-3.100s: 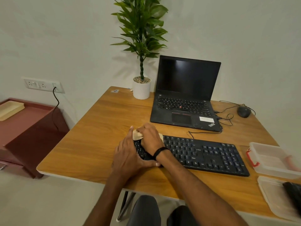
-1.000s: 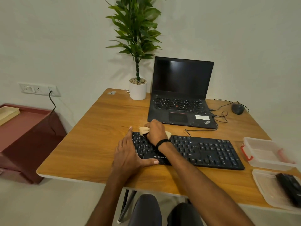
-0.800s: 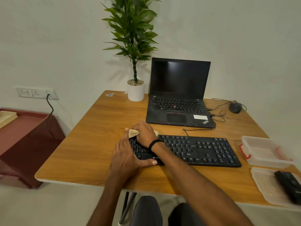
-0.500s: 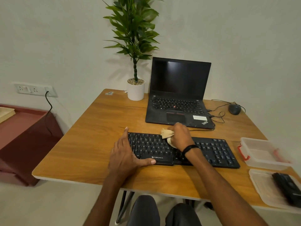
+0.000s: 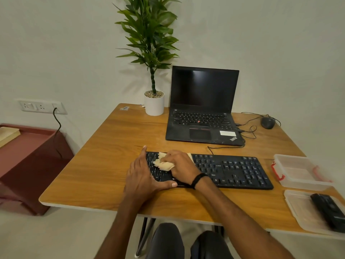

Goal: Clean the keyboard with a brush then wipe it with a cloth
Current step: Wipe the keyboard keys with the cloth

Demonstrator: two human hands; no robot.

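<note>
The cloth (image 5: 163,164) sits at the left end of the keyboard (image 5: 233,171); most keys lie to its right.
Your right grip (image 5: 179,165) is clamped round the soft, crumpled beige cloth. The black plastic keyboard's long axis runs left-right across the wooden worktop (image 5: 104,165). Your left grip (image 5: 143,174), fingers flat, braces its left end.
</note>
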